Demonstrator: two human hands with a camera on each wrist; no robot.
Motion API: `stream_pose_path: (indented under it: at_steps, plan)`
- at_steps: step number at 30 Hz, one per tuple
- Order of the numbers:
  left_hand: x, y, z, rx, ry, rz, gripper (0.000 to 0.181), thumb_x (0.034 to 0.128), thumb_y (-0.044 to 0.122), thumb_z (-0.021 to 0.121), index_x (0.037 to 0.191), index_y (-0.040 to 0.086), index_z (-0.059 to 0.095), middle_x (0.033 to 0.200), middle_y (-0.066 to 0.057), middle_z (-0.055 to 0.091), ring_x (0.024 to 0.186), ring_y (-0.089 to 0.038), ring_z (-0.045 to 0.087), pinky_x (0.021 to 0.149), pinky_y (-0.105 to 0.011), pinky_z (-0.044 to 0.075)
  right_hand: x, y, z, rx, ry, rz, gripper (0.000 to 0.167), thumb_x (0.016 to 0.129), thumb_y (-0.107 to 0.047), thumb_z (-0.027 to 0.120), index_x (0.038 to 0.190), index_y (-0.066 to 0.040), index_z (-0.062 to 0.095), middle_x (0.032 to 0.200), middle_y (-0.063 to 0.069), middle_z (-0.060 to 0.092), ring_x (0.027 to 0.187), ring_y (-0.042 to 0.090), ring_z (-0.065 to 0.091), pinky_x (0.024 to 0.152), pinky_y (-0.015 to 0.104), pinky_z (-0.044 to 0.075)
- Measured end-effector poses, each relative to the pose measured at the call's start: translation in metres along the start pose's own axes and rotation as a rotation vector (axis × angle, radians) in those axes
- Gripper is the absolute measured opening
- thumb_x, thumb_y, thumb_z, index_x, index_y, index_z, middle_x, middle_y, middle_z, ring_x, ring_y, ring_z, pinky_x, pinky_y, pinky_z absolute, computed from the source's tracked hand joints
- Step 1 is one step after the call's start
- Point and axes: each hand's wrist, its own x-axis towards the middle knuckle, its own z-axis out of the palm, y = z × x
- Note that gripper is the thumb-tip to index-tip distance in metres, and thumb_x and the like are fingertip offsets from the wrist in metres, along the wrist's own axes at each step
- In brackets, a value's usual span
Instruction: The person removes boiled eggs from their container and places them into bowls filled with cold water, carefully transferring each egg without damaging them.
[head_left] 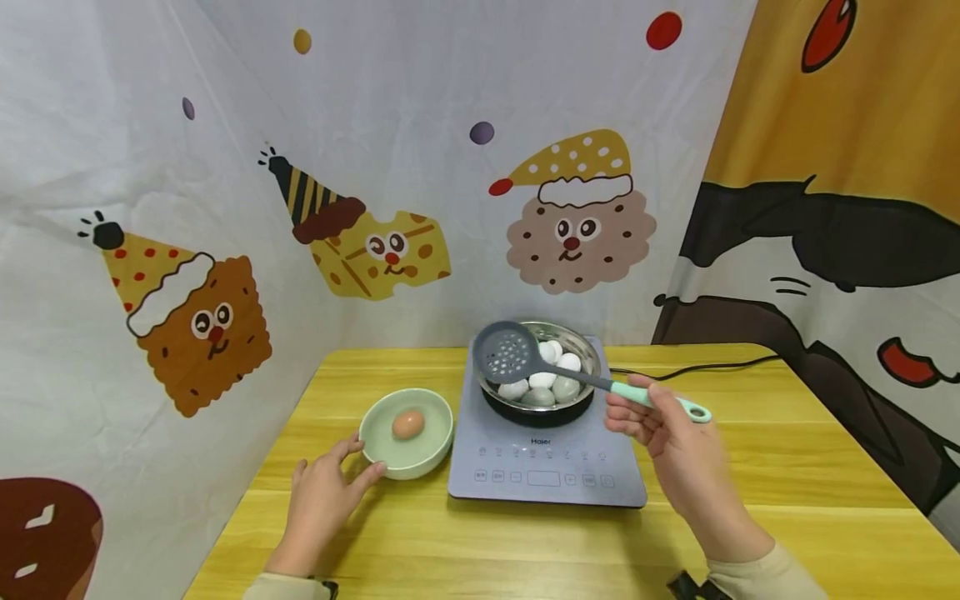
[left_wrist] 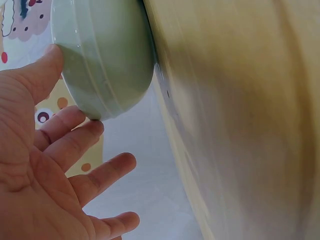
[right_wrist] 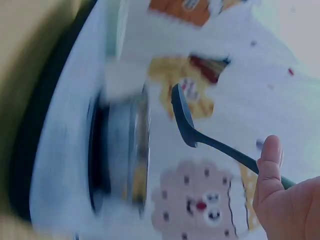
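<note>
My left hand touches the near left side of a pale green bowl with its thumb and fingertips. The other fingers spread loosely away from it in the left wrist view. One brown egg lies inside the bowl. My right hand grips the mint handle of a grey skimmer. Its perforated head is over the left side of a steel pan, with nothing visible in it. White and pale greenish eggs fill the pan, partly hidden by the skimmer. The right wrist view shows the skimmer raised above the pan's rim.
Under the pan is a grey induction cooker with a button panel at its front. A black cord runs from it to the right along the back of the wooden table. A printed curtain hangs behind.
</note>
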Motion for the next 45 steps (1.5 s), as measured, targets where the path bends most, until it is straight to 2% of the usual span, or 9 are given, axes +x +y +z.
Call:
stream_pose_path:
  at_steps: [4, 9, 14, 18, 21, 24, 31, 38, 45]
  plan:
    - [-0.001, 0.001, 0.0, -0.001, -0.001, 0.0, 0.064, 0.0956, 0.043, 0.081, 0.144, 0.004, 0.065, 0.146, -0.017, 0.068, 0.133, -0.05, 0.064, 0.123, -0.082, 0.017, 0.007, -0.007, -0.022, -0.101, 0.108, -0.104, 0.035, 0.115, -0.021, 0.05, 0.128, 0.007, 0.066, 0.104, 0.012, 0.083, 0.09, 0.019, 0.082, 0.083, 0.034, 0.067]
    - [-0.001, 0.0, 0.0, -0.001, -0.002, 0.0, 0.064, 0.096, 0.044, 0.08, 0.144, 0.005, 0.064, 0.149, -0.016, 0.066, 0.134, -0.052, 0.063, 0.123, -0.081, 0.018, 0.012, -0.009, -0.039, -0.26, 0.177, -0.158, 0.035, 0.113, -0.021, 0.055, 0.13, 0.007, 0.065, 0.105, 0.009, 0.083, 0.09, 0.018, 0.082, 0.085, 0.033, 0.066]
    - [0.0, -0.001, 0.001, -0.001, -0.002, 0.003, 0.064, 0.0963, 0.044, 0.08, 0.144, 0.004, 0.064, 0.149, -0.016, 0.066, 0.134, -0.051, 0.063, 0.123, -0.082, 0.018, 0.016, -0.006, -0.046, -0.418, 0.19, -0.169, 0.034, 0.113, -0.022, 0.056, 0.131, 0.004, 0.066, 0.102, 0.001, 0.083, 0.087, 0.015, 0.082, 0.085, 0.029, 0.065]
    - [0.0, -0.001, 0.001, -0.002, -0.001, 0.006, 0.065, 0.0966, 0.045, 0.079, 0.144, 0.004, 0.064, 0.149, -0.017, 0.066, 0.134, -0.05, 0.063, 0.123, -0.082, 0.018, 0.018, -0.002, -0.045, -0.566, 0.193, -0.198, 0.036, 0.114, -0.021, 0.052, 0.134, 0.006, 0.065, 0.102, -0.006, 0.082, 0.086, 0.012, 0.081, 0.084, 0.027, 0.066]
    - [0.0, -0.001, 0.001, -0.004, 0.0, 0.004, 0.065, 0.0964, 0.044, 0.08, 0.144, 0.004, 0.064, 0.149, -0.017, 0.066, 0.133, -0.051, 0.063, 0.123, -0.082, 0.019, 0.019, 0.002, -0.044, -0.68, 0.171, -0.232, 0.035, 0.115, -0.019, 0.051, 0.135, 0.005, 0.066, 0.102, -0.014, 0.08, 0.086, 0.008, 0.08, 0.084, 0.023, 0.065]
    - [-0.001, -0.001, 0.001, -0.006, 0.0, 0.001, 0.065, 0.0963, 0.044, 0.08, 0.144, 0.003, 0.064, 0.149, -0.018, 0.066, 0.133, -0.051, 0.064, 0.123, -0.082, 0.019, 0.022, 0.005, -0.043, -0.738, 0.138, -0.266, 0.031, 0.114, -0.015, 0.052, 0.134, 0.002, 0.068, 0.101, -0.012, 0.08, 0.086, 0.007, 0.08, 0.085, 0.02, 0.064]
    - [-0.001, -0.001, 0.001, -0.011, 0.002, 0.004, 0.066, 0.0965, 0.045, 0.079, 0.145, 0.003, 0.063, 0.149, -0.018, 0.065, 0.131, -0.05, 0.065, 0.123, -0.082, 0.02, 0.026, 0.009, -0.039, -0.782, 0.088, -0.295, 0.028, 0.112, -0.011, 0.055, 0.131, 0.001, 0.071, 0.098, 0.004, 0.081, 0.084, 0.006, 0.079, 0.084, 0.018, 0.064]
    - [0.0, -0.002, 0.002, -0.008, 0.007, 0.012, 0.065, 0.0961, 0.045, 0.08, 0.144, 0.003, 0.064, 0.147, -0.018, 0.066, 0.129, -0.05, 0.066, 0.123, -0.082, 0.021, 0.025, 0.012, -0.036, -0.742, 0.063, -0.28, 0.028, 0.112, -0.01, 0.054, 0.131, 0.004, 0.07, 0.098, -0.005, 0.081, 0.084, 0.009, 0.079, 0.082, 0.021, 0.065]
    - [0.001, -0.003, 0.003, -0.006, 0.007, 0.01, 0.065, 0.0962, 0.045, 0.08, 0.143, 0.004, 0.065, 0.148, -0.018, 0.066, 0.128, -0.05, 0.067, 0.122, -0.082, 0.022, 0.019, 0.009, -0.027, -0.656, -0.01, -0.246, 0.029, 0.113, -0.008, 0.052, 0.131, 0.008, 0.068, 0.1, 0.002, 0.082, 0.084, 0.016, 0.081, 0.082, 0.028, 0.067]
